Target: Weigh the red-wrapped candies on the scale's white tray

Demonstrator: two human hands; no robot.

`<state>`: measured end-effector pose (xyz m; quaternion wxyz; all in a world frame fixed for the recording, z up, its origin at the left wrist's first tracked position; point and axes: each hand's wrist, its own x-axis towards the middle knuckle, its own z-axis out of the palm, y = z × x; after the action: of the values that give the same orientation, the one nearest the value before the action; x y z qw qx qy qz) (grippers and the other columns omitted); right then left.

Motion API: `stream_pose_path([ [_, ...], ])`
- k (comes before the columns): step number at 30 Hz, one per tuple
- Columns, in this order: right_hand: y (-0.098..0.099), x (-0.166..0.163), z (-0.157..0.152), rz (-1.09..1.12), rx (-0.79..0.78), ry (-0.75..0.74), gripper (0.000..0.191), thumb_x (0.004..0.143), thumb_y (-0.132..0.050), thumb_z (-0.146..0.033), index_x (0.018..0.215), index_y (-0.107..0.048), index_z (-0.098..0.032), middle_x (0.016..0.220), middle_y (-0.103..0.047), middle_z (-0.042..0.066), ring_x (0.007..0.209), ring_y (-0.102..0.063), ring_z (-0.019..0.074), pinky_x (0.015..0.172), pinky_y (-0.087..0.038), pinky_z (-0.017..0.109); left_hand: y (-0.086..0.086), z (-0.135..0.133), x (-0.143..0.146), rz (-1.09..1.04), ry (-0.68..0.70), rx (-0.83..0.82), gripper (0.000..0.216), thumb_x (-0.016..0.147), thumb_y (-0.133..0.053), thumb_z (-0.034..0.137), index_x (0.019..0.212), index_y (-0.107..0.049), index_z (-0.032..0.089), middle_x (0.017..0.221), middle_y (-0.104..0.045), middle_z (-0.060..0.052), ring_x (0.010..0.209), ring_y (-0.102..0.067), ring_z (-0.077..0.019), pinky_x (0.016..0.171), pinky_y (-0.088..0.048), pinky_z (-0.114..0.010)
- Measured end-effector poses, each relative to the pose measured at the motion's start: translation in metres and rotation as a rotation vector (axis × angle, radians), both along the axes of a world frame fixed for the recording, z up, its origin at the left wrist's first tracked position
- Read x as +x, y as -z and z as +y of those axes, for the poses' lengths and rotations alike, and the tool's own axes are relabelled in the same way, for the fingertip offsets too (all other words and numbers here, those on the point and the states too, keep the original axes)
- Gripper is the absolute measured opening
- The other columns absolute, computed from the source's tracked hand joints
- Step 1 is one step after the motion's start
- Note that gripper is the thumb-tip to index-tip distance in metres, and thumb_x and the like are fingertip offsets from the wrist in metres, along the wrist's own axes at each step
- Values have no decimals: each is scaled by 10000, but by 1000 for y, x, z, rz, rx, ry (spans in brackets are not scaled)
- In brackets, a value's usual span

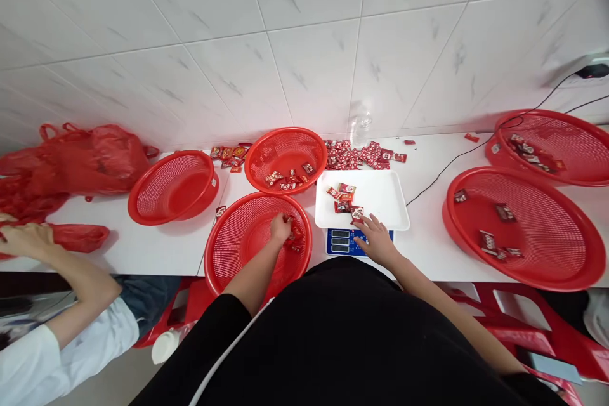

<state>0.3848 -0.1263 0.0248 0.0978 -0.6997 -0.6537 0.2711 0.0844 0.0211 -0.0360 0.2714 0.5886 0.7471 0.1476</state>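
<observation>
My left hand [280, 228] reaches into the near red mesh basket [233, 228], its fingers curled in beside several small red wrapped packets [295, 238]. What the fingertips hold is hard to make out. My right hand [377, 241] lies over the front edge of a white tray [380, 196], fingers spread and fingertips at a small red and white packet [356, 213]. Several other packets [342, 198] sit at the tray's left side. Under the tray is a scale with a blue panel [349, 242], partly covered by my right hand.
Behind stand another red basket [285, 139] and a loose pile of packets [345, 155], with a clear plastic container [361, 130]. A basket [174, 190] and red bags [95, 158] are left, near a co-worker's arm [76, 273]. Two baskets [547, 228] and a black cable [447, 165] lie right.
</observation>
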Motion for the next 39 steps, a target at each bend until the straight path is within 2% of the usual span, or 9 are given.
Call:
stream_pose_path([
  [5, 4, 3, -1, 45, 69, 35, 431, 951, -453, -361, 1332, -591, -214, 1526, -455, 97, 1490, -237, 327, 1180, -284, 521, -40, -6, 8, -249, -135, 293, 217, 912, -518, 416, 932, -541, 201, 935, -646, -33, 835, -601, -141, 789, -487, -253],
  [8, 7, 4, -1, 75, 124, 55, 413, 951, -452, -342, 1304, -610, -198, 1498, -489, 98, 1473, -286, 314, 1181, -310, 470, -68, -11, 30, -416, 52, 333, 242, 908, -558, 421, 985, -571, 191, 985, -668, -48, 874, -611, -141, 812, -488, -245],
  [11, 7, 4, -1, 90, 157, 73, 410, 949, -456, -338, 1295, -613, -184, 1481, -508, 107, 1463, -312, 309, 1177, -329, 465, -83, -12, 63, -481, 278, 178, 181, 904, -595, 341, 992, -610, 183, 1009, -691, -70, 879, -626, -151, 814, -486, -254],
  [15, 7, 6, -3, 100, 185, 93, 411, 941, -469, -342, 1306, -606, -211, 1469, -520, 95, 1456, -331, 303, 1174, -343, 473, -82, -9, 102, -429, 379, -25, 241, 868, -622, 198, 1108, -623, 176, 1083, -682, -111, 821, -632, -156, 763, -487, -276],
  [18, 9, 13, -6, 123, 207, 130, 398, 936, -475, -353, 1297, -611, -254, 1456, -533, 82, 1448, -353, 280, 1165, -364, 470, -77, -8, 109, -387, 391, -27, 286, 860, -622, 172, 1146, -626, 179, 1153, -666, -126, 852, -634, -167, 792, -484, -293],
  [25, 13, 42, -18, 144, 216, 330, 395, 940, -443, -351, 1273, -620, -235, 1413, -569, 100, 1378, -456, 273, 1124, -416, 505, -69, -15, 70, -341, 367, 140, 233, 880, -559, 197, 1102, -632, 179, 1127, -657, -102, 964, -635, -203, 877, -509, -321],
  [29, 3, 52, -17, 110, 207, 391, 409, 941, -423, -336, 1297, -611, -265, 1397, -584, 97, 1346, -494, 270, 1108, -435, 504, -67, -21, 56, -160, 386, 323, 327, 870, -575, 268, 1192, -588, 215, 1270, -582, -100, 1208, -541, -256, 1066, -427, -396],
  [35, -24, 43, -4, 34, 191, 312, 432, 975, -356, -356, 1362, -548, -346, 1414, -580, 31, 1350, -495, 236, 1079, -477, 463, -64, -23, 56, -70, 393, 367, 406, 867, -551, 368, 1262, -522, 279, 1357, -515, -80, 1317, -452, -279, 1140, -350, -445],
  [39, -33, 31, 5, 176, 208, 238, 410, 973, -371, -360, 1322, -586, -338, 1319, -656, 11, 1252, -586, 218, 1033, -514, 411, -58, -27, 59, -70, 409, 317, 444, 830, -568, 356, 1266, -524, 283, 1398, -491, -86, 1365, -415, -289, 1164, -323, -457],
])
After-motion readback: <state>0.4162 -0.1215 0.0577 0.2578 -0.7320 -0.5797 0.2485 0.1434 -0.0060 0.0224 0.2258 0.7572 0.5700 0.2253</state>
